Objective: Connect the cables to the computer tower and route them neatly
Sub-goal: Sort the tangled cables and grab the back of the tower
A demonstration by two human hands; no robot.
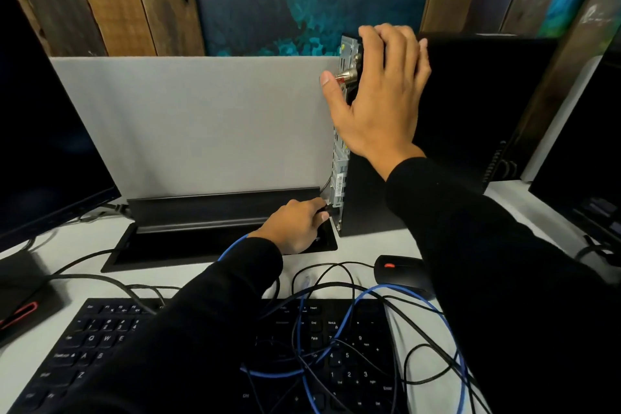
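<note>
Pinched between my left thumb and fingers is a black plug, its end right at the lower rear edge of the computer tower; whether it is seated in a port I cannot tell. My left hand is low over the desk, knuckles up, fingers curled round the plug, and my black sleeve runs back across the keyboard. My right hand is raised and flat against the tower's upper side near the rear corner, fingers straight and spread, thumb reaching over the silver back panel, holding nothing. My right arm slants up from the lower right.

Going by size: the grey divider panel stands across the back of the white desk, and the tower stands upright just to its right, back panel turned toward the divider. A dark monitor fills the left side, and another dark screen sits at the far right. The black keyboard lies nearest me, partly under my left arm. A black cable tray with its lid raised is set into the desk below the divider, beside my left hand. A blue cable loops over the keyboard's right end, tangled with thin black cables. A black mouse with a red wheel lies just behind that tangle.
</note>
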